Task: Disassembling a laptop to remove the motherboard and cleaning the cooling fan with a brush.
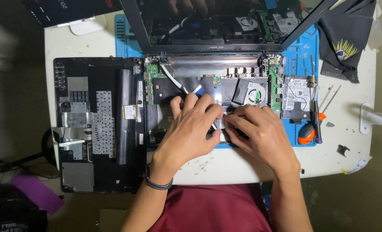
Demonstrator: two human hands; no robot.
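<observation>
Both our hands are down on the opened laptop base (208, 86), centre of the table. Left hand (191, 129) lies flat-ish, fingers spread over the mainboard, fingertips near the black shielding patch and the blue-tipped ribbon cable (186, 88) at 12 o'clock from it. Right hand (260, 135) is just beside it at 3 o'clock, fingers curled and pinched on a small part at the board's lower middle; we cannot tell what the part is, the fingers hide it. Hands touch or nearly touch at the fingertips.

Around them:
- Cooling fan (254, 92) at 12 o'clock from the right hand, near.
- Hard drive (296, 96) at 2 o'clock, in its bay at the base's right edge.
- Screwdrivers (315, 116) just right of the drive, on the blue work mat (305, 47); orange-and-black one lowest.
- Removed keyboard cover (98, 124) at 9 o'clock, face down, well apart from the hands.
- Laptop screen (225, 21) at 12 o'clock, tilted back, reflecting the board.
- Black cloth (343, 38) at 1 o'clock, table's far right corner.
- Dark band (158, 184) on the left wrist.
</observation>
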